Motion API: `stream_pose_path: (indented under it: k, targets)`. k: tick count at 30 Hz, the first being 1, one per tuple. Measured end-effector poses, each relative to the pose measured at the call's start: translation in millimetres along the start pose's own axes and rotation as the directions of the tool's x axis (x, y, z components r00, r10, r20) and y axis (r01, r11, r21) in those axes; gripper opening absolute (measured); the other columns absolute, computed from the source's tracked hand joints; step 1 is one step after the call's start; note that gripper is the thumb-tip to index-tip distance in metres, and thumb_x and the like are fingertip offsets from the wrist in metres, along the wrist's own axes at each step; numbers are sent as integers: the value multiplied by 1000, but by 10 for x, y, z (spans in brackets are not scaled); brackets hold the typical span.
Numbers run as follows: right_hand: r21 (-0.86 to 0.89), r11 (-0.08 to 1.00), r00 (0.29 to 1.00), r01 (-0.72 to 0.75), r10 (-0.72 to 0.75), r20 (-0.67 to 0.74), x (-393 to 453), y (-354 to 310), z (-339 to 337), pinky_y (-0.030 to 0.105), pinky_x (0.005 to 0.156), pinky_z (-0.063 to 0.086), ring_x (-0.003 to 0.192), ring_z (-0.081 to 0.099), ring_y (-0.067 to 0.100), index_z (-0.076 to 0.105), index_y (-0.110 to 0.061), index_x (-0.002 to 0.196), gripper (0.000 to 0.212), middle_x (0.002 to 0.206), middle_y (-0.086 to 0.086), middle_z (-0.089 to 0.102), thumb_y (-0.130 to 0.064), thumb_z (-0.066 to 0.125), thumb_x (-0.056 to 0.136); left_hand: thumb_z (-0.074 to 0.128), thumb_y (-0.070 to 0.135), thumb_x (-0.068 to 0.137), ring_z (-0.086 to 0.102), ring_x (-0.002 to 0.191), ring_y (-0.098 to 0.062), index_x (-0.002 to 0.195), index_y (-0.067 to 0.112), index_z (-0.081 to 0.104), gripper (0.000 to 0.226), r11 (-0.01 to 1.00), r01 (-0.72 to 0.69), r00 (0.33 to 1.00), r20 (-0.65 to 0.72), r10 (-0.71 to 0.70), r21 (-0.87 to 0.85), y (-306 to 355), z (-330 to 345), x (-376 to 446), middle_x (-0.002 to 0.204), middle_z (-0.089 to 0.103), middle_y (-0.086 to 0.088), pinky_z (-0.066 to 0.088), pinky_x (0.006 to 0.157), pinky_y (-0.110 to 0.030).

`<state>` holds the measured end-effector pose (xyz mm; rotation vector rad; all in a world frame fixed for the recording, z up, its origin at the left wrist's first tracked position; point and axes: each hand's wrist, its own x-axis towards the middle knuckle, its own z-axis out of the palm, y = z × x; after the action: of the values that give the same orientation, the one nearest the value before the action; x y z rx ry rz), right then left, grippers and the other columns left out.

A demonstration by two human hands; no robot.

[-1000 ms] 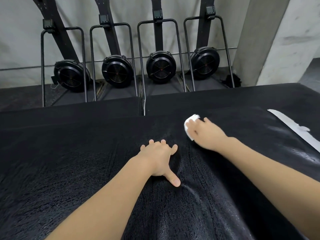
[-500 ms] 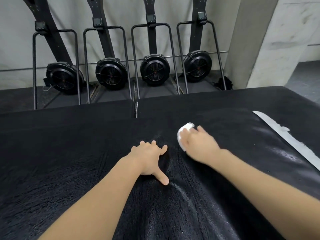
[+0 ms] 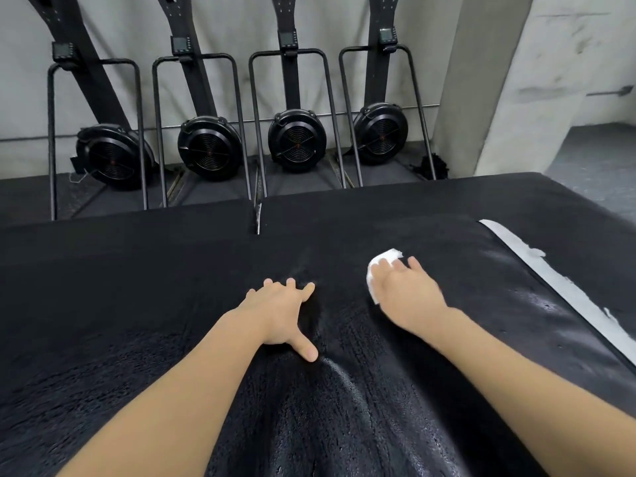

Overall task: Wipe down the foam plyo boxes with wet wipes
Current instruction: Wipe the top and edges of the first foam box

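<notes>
On the box top: the right hand (image 3: 409, 297) lies palm down on a white wet wipe (image 3: 380, 270), fingers straight and close together, pressing it flat against the black foam plyo box (image 3: 137, 304).
Grip, right: a flat press with no pinch; the wipe shows past the fingertips and along the thumb side of the hand, and the rest is hidden under the palm.
Grip, left: the left hand (image 3: 282, 315) is spread flat on the same box top, fingers fanned and thumb stuck out toward the person, holding nothing.
Left hand to wipe: it lies beside the wipe on its left, a little nearer the person, apart from it.
Wipe on the box: right of the box's middle, on the top face.
Box surface: black and textured, with a wet sheen around and in front of the wipe and in streaks running down toward the person.
Seam: a narrow gap (image 3: 257, 215) splits the far edge of the black surface, beyond the wipe and to its left.
White strip: a worn white strip (image 3: 550, 284) runs diagonally over the black surface to the right of the wipe, well apart from it.
Beyond the box: four black fan-wheel machines stand in a row against a pale wall (image 3: 344, 80); one wheel (image 3: 296, 141) is straight beyond the seam.
Far right of the wipe: a grey concrete pillar (image 3: 488, 80) rises behind the box's far corner.
</notes>
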<state>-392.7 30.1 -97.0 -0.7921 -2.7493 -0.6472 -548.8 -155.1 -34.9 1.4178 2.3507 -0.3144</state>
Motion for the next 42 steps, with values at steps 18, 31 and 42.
stream_pose_path:
  k: [18,31,42]
  targets:
    - [80,997,997,-9,16,-80,-580,112,-207,50,76,57,68,64,33,55,3,106,36,96,25,62,-2,62,70,68,54,90,41,136,-28,159,38,23,84,990,44,994,-98,-57,-135,146,205,-367,151,40,-4,44,104,-42]
    - [136,989,991,-54,69,-110,-1135,162,-444,60,88,51,79,68,24,66,-5,117,32,118,18,62,-11,53,89,72,57,84,23,149,-31,161,27,18,98,999,-43,994,96,44,-21,338,286,-1033,163,27,-5,26,118,-54]
    - [320,854,908,411,-353,-225,-1868,-870,-773,45,106,46,116,58,19,55,-16,131,44,131,2,56,-27,62,89,85,63,65,-9,153,-42,161,23,-9,140,1000,-3,996,90,1,17,427,558,-1060,169,-7,-7,11,118,-70]
